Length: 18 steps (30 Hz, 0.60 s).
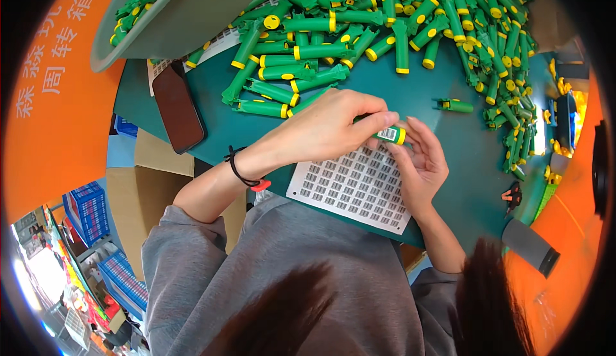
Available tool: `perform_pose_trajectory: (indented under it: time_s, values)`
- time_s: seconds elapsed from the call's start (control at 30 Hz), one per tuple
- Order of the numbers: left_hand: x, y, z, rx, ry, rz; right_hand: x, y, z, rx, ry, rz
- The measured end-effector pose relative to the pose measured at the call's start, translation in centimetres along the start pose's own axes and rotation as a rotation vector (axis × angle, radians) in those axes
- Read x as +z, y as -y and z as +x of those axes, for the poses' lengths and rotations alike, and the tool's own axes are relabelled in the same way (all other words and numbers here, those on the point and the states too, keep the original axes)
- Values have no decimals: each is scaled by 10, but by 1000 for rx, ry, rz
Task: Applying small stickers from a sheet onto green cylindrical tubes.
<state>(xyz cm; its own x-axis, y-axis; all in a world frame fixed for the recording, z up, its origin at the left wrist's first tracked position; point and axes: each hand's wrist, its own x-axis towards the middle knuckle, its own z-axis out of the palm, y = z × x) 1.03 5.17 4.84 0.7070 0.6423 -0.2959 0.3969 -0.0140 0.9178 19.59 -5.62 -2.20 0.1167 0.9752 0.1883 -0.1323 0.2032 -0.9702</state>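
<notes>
Between my two hands is a small green plastic tube (pixel 400 136) with a yellow end cap and a white barcode sticker on its side. My left hand (pixel 350 125) is closed around the tube, its thumb lying against the sticker. The curled fingers and thumb of my right hand (pixel 423 162) hold the tube near its yellow end. Part of the tube is hidden by my left fingers. Below both hands, a white sheet of barcode stickers (pixel 346 192) lies at the table's near edge.
A large heap of similar green tubes (pixel 333 28) covers the far side of the green table (pixel 465 182). One loose tube (pixel 455 105) lies right of my hands. A phone (pixel 178 109), a tilted grey-green tub (pixel 186 25), scissors (pixel 512 195) and a grey cylinder (pixel 529 247) are around.
</notes>
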Motion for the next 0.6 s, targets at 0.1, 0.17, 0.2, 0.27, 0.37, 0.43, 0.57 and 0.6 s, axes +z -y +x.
perform_pose_trajectory:
  time_s: [0.1, 0.17, 0.2, 0.27, 0.37, 0.43, 0.57, 0.6]
  values:
    - [-14, 5, -10, 160, -209, -34, 1, 6, 7, -73, -52, -101]
    - [-63, -2, -30, 549, -739, 476, -6, 20, 13, -269, 8, -546]
    - [-82, -17, -47, 360, -946, 345, -7, 22, 13, -266, 12, -524]
    - [-155, -14, -78, 199, -1155, 477, -4, 29, 15, -225, 195, -1004]
    - [-100, -54, -36, 335, -1586, 694, -1, 22, 17, -161, 201, -990]
    - [-125, 1, -40, 724, -1560, 1310, 0, 23, 16, -150, 215, -1014]
    - [-5, 32, -59, 630, -465, 768, -2, 21, 19, -127, 179, -997]
    - [12, 44, -59, 618, -459, 736, -1, 20, 20, -146, 185, -991]
